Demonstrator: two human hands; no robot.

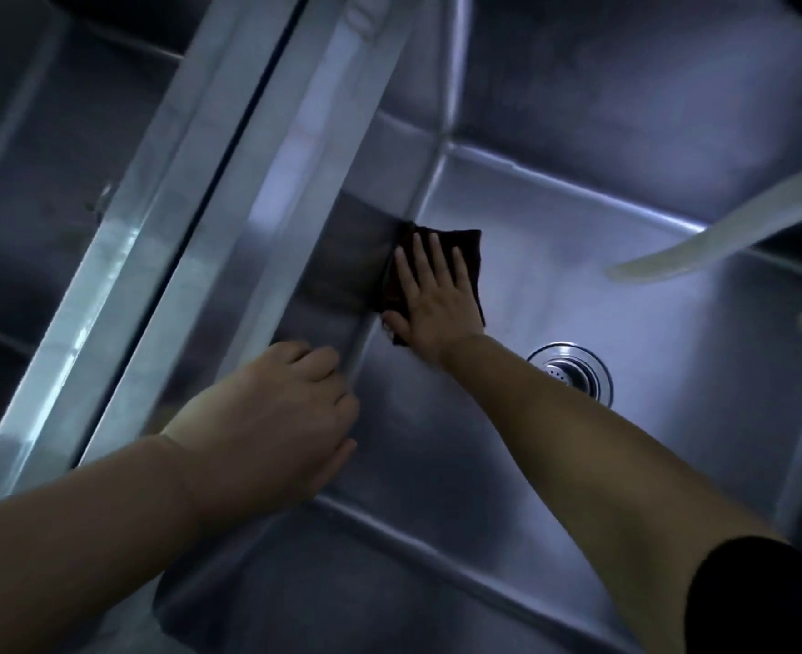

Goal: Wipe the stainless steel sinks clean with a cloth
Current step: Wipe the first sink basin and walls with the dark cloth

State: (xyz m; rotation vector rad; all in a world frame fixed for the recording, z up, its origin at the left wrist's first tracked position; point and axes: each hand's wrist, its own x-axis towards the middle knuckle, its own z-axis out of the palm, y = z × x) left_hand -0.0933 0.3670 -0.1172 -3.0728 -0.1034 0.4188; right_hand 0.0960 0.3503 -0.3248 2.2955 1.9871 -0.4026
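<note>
**Cloth flat on the sink floor, by the left wall**

While you lean over the right sink [602,257], your right hand [429,295] lies flat on the dark cloth [467,250], fingers straight and slightly spread, pressing it against the sink floor. The cloth sits at the left edge of that floor, its near-left side touching the seam where the floor meets the left wall. Parts of the cloth show past your fingertips and along both sides of your hand; the rest is under your palm.

Your left hand [276,413] is nearer to you, by the same left wall, close to the near-left corner of the sink. Its fingers are loosely curled, with the thumb lying along the wall, and it holds nothing; it is blurred, so you cannot tell how firmly it touches the steel.

Just right of your right forearm, the round drain [578,370] sits in the sink floor, well apart from the cloth. A pale hose [720,228] reaches in from the right edge above the floor. A steel divider [191,228] with a dark gap along it runs between this sink and the left sink [35,181], which lies in shadow. A black sleeve [762,597] covers your upper right arm.
</note>
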